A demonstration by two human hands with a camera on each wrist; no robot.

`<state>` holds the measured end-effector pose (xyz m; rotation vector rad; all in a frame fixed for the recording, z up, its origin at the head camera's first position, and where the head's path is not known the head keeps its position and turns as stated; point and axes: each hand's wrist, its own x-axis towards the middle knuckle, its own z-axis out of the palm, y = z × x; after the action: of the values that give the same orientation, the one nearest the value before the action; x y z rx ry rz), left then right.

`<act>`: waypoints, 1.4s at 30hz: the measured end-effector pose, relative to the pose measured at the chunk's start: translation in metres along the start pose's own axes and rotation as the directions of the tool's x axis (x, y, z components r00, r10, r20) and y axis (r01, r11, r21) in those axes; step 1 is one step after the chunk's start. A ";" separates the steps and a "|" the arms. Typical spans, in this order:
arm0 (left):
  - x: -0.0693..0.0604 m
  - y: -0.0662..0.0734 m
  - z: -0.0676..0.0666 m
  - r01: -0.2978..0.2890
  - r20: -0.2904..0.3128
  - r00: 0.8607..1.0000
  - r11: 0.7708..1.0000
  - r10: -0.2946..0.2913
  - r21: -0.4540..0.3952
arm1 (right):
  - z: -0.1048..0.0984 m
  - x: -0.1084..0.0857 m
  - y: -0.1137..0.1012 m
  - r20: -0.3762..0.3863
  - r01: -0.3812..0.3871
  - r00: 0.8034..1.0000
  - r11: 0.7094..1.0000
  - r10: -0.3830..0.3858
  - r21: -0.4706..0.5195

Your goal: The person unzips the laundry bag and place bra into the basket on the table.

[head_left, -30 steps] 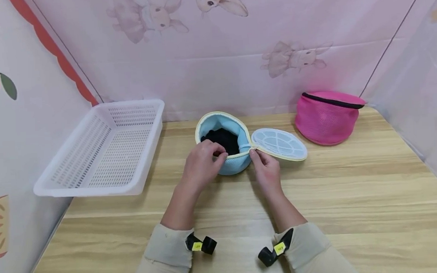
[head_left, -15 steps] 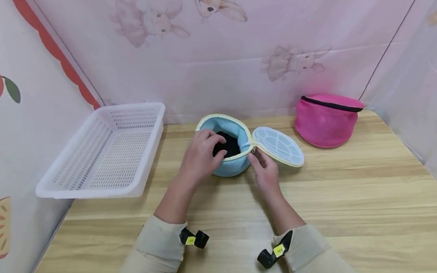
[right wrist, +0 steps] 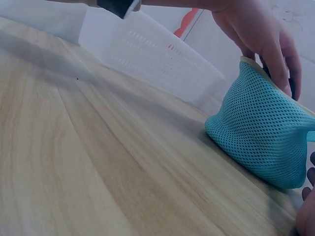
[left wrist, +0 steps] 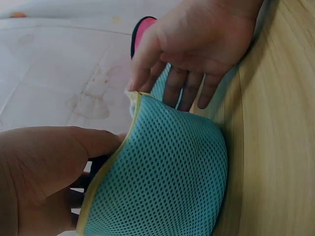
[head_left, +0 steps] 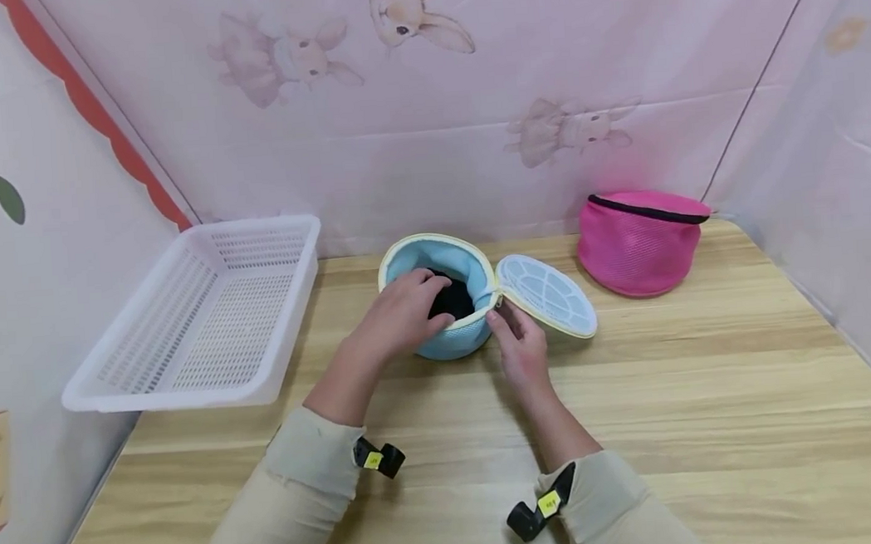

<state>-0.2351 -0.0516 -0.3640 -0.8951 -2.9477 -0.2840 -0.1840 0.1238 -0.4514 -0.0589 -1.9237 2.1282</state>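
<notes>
A round blue mesh laundry bag [head_left: 455,342] with a yellow zipper edge stands open on the table. Its lid [head_left: 546,293] lies folded out to the right. Black fabric [head_left: 455,301] fills part of the inside. My left hand [head_left: 402,307] reaches over the rim, fingers inside by the black fabric and thumb at the front edge; thumb and fingers stand apart. In the left wrist view the fingertips are hidden behind the mesh wall [left wrist: 167,157]. My right hand [head_left: 523,351] pinches the bag's rim by the zipper near the lid's hinge.
A white slotted plastic basket [head_left: 263,391] stands at the left. A pink mesh bag [head_left: 642,247] with a black zipper sits at the back right. Printed curtains [head_left: 429,172] border the wooden table [head_left: 714,421] at the back and sides.
My left hand has left the front rim, spread its fingers and lowered them into the bag's opening. My right hand stays at the hinge side; the lid has tilted slightly.
</notes>
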 end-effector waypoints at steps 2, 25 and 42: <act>0.003 -0.001 0.001 0.018 0.040 0.999 1.000 -0.018 -0.006 | 0.000 0.002 0.005 -0.006 0.002 1.000 1.000 -0.002 0.012; 0.055 -0.018 0.052 0.219 0.370 0.909 0.975 -0.194 -0.027 | 0.002 0.010 0.028 -0.158 -0.020 0.987 0.999 0.026 0.041; 0.064 -0.007 0.059 0.179 0.430 0.879 0.979 -0.205 0.101 | 0.004 0.012 0.026 -0.144 -0.081 0.986 0.995 0.088 0.052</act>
<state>-0.2918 -0.0106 -0.4169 -0.7396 -3.4491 0.0062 -0.2009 0.1202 -0.4750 -0.2845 -1.8175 2.1557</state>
